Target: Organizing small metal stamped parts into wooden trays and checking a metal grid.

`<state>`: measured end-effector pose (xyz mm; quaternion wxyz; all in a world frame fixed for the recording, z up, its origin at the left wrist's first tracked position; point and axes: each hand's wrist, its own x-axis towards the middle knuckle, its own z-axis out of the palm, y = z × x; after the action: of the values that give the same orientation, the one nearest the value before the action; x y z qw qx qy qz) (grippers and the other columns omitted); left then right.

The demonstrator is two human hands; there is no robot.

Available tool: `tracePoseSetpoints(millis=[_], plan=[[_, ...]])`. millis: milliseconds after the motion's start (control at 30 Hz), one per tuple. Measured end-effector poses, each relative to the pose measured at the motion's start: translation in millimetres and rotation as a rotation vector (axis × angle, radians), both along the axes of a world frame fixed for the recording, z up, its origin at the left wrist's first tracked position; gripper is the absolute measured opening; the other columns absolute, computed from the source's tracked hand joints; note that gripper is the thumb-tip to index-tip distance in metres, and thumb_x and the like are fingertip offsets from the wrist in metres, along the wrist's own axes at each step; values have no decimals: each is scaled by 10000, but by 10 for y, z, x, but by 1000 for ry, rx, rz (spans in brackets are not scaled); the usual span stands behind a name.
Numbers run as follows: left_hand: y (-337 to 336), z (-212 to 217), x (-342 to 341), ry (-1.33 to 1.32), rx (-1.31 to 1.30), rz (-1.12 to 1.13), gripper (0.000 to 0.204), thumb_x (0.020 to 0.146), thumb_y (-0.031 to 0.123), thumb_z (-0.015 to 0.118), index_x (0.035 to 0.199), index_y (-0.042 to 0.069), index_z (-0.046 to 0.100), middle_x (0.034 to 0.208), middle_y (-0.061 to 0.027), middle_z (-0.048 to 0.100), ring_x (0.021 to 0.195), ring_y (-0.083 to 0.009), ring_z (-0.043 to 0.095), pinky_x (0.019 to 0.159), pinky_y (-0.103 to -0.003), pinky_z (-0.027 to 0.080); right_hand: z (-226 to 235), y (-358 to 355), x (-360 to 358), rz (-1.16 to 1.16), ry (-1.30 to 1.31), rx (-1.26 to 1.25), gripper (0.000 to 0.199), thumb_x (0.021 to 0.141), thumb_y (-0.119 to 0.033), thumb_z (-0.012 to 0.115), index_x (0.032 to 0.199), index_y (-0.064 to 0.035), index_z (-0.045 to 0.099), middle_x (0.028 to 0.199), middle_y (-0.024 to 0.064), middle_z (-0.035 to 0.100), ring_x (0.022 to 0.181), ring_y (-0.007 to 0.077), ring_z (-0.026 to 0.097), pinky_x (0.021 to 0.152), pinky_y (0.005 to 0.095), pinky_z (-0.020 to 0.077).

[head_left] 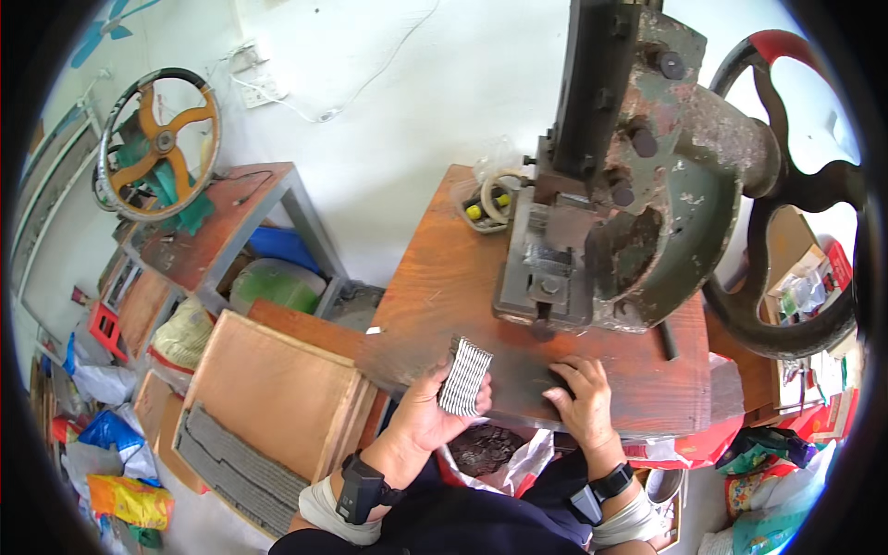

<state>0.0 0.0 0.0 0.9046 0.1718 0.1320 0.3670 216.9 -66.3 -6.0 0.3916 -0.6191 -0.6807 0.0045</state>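
Observation:
My left hand (428, 407) is closed round a stack of thin metal strips (465, 377), whose edges show as silver and dark stripes. It is held above the front edge of the wooden table (444, 250). My right hand (585, 401) rests at the table's front edge, its fingers a little bent and apart, with nothing visible in them. Beyond it stands a heavy, worn green hand press (689, 222) with a metal die block (548, 273) at its base. Below the table edge, an open white bag (529, 462) holds dark pieces (485, 448).
On the left, a shallow wooden tray (268, 370) holds grey rows of similar-looking pieces (236, 467). The press's large handwheel (772, 208) stands at the right. A small container (483, 215) sits at the table's back. Another wheel (159, 143) stands on a bench at far left. Bags crowd the floor.

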Motion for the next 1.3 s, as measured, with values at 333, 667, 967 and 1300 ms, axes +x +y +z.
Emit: tracePoseSetpoints(millis=[333, 667, 967, 1300], plan=[[-447, -357, -199, -74, -177, -174, 474, 792, 414, 574, 1031, 11, 500, 862, -97, 508, 757, -196, 481, 723, -318, 394, -12, -3, -6, 5, -78, 28, 321, 638, -241, 702, 860, -23, 623, 918, 105, 577, 880, 300, 521, 784, 387, 422], [-623, -1410, -364, 1591, 769, -504, 461, 857, 306, 539, 1105, -82, 506, 955, -214, 612, 875, -274, 609, 768, -341, 463, -59, 128, -263, 54, -139, 109, 225, 634, -111, 699, 828, -23, 627, 922, 126, 589, 874, 319, 536, 775, 400, 438], [-314, -569, -3420, 2176, 964, 968, 206, 637, 62, 581, 836, 6, 583, 836, -159, 570, 796, -333, 533, 733, -399, 461, -144, -103, -65, -11, -218, -17, 174, 724, -21, 570, 890, 30, 568, 953, 176, 545, 898, 355, 500, 844, 454, 360], [-336, -799, -4873, 2723, 798, 276, 419, 897, 302, 411, 1210, 26, 441, 1274, -112, 435, 1208, -301, 363, 968, -553, 243, -251, 57, -69, -76, -286, -69, 152, 825, -43, 493, 942, 37, 548, 945, 181, 528, 892, 336, 505, 789, 398, 397]])
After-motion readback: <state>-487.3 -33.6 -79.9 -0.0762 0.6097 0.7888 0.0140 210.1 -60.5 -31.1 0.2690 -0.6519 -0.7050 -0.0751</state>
